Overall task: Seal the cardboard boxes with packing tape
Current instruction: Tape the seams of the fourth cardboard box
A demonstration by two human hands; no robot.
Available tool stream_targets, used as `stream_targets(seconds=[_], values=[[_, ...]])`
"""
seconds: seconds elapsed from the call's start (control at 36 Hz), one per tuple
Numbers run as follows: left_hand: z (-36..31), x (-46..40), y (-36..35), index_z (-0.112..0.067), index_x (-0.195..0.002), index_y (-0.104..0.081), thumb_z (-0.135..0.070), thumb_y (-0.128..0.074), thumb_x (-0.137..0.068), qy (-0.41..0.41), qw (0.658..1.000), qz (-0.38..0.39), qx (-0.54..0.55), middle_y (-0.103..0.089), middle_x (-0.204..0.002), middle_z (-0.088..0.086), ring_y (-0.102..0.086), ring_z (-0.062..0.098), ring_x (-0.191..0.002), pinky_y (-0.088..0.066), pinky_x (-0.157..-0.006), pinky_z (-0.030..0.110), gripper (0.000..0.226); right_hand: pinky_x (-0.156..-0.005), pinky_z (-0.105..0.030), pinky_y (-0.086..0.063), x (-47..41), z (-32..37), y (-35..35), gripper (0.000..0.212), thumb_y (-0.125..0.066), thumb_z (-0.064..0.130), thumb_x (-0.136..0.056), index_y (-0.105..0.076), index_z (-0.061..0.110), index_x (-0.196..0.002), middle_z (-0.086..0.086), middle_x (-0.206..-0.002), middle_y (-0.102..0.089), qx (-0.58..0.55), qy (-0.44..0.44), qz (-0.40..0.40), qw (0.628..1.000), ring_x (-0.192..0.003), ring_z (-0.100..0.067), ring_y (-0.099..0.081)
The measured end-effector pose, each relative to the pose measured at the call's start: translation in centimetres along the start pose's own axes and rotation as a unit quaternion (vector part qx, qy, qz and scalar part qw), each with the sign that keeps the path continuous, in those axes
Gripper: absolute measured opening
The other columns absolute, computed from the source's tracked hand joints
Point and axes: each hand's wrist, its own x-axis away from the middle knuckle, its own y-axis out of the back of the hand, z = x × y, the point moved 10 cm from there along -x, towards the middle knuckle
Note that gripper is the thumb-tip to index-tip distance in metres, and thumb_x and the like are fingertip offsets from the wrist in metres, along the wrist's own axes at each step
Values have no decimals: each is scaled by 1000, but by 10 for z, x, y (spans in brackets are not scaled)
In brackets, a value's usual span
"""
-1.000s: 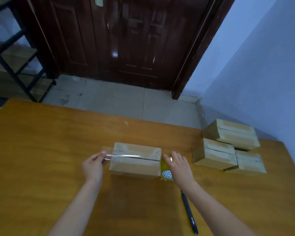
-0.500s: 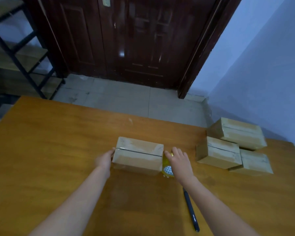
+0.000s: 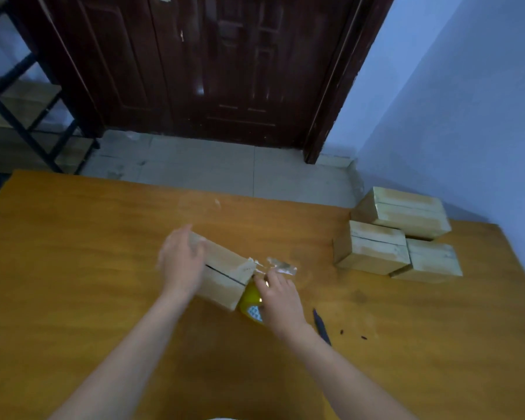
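I see my left hand [image 3: 181, 262] lying across the far-left end of the cardboard box [image 3: 222, 272], fingers fairly straight and spread, pressing it to the table [image 3: 73, 268]; the motion blur keeps me from saying more. My right hand [image 3: 281, 294] sits at the box's near-right end, and its fingers curl round the yellow tape roll [image 3: 250, 300], which touches that end face. A crumpled clear tape strip [image 3: 278, 265] runs from the box's top corner toward my right fingertips.

The box lies mid-table, its long axis slanting from far-left to near-right, the dark flap seam running along that same line and pointing at the roll. So the free end of the tape belongs to my right hand, the nearer one, and I judge the next move turns on carrying it down over that right end face.

Three more boxes [image 3: 373, 248] cluster well apart at the table's right, and a pen [image 3: 322, 327] lies just beside my right wrist.
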Motion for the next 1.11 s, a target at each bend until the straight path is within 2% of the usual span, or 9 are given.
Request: stream_targets(seconds=[0.08, 0.22, 0.33, 0.56, 0.69, 0.78, 0.86, 0.97, 1.11], values=[[-37, 40, -50, -16, -138, -49, -43, -22, -94, -160, 970, 110, -146, -34, -153, 0, -23, 21, -144, -11, -117, 37, 59, -59, -28, -49, 11, 23, -6, 84, -90, 34, -38, -61, 13, -115, -3, -86, -58, -56, -10, 23, 998, -75, -22, -61], [-13, 60, -85, -17, -142, -45, -52, -7, -96, -221, 929, 171, -243, -40, -150, -1, -22, 21, -144, 0, -114, 34, 69, -102, -34, -35, 35, 8, -19, 77, -67, 29, -81, -26, 19, -146, -3, -134, -45, -188, -58, 77, 977, -124, -23, -43], [-20, 53, -95, -19, -149, -29, -62, 9, -88, -248, 918, 191, -244, -23, -157, -2, -9, 18, -147, 8, -114, 30, 85, -98, -31, -37, 56, -17, -24, 66, -71, 36, -81, -38, 26, -137, 5, -134, -50, -275, -135, 94, 947, -123, -20, -46], [-26, 52, -95, -20, -151, -25, -60, 6, -83, -264, 913, 192, -243, -21, -158, -2, -7, 17, -148, 1, -117, 34, 85, -95, -35, -37, 53, -14, -6, 66, -65, 39, -84, -36, 21, -140, -5, -125, -58, -107, -90, 96, 986, -116, -26, -52], [-27, 56, -91, -16, -147, -35, -47, -34, -100, -264, 921, 177, -226, -28, -155, 0, -17, 21, -145, -11, -118, 37, 56, -84, -38, -43, 60, -22, -28, 61, -63, 45, -82, -39, 20, -132, -8, -109, -66, -71, -102, 142, 982, -101, -30, -61], [-37, 63, -75, -10, -104, -61, -29, -63, -90, -280, 936, 86, -196, -57, -107, 11, -52, 33, -97, -47, -79, 43, 24, -87, -40, -44, 61, -22, -30, 58, -64, 45, -81, -41, 21, -129, -6, -111, -64, -100, -106, 133, 980, -102, -29, -60], [-47, 78, -70, -8, -84, -58, -31, -46, -91, -310, 922, 39, -228, -54, -79, 8, -53, 31, -70, -43, -59, 36, 26, -87, -39, -46, 59, -22, -33, 53, -65, 43, -81, -43, 21, -124, -4, -111, -64, -123, -113, 124, 978, -101, -26, -60], [-41, 95, -79, -6, -99, -59, -58, -60, -76, -252, 923, 74, -281, -56, -92, 12, -50, 30, -84, -45, -72, 40, 57, -97, -40, -40, 62, -27, -37, 62, -62, 49, -83, -39, 22, -134, -1, -127, -56, -165, -116, 135, 970, -117, -22, -52], [-25, 105, -87, -3, -122, -52, -58, -71, -69, -201, 940, 67, -266, -50, -118, 14, -42, 32, -111, -43, -94, 46, 78, -102, -39, -33, 72, -59, -36, 50, -40, 40, -85, -46, 20, -130, 2, -124, -49, -333, -168, 113, 921, -120, -16, -41]])
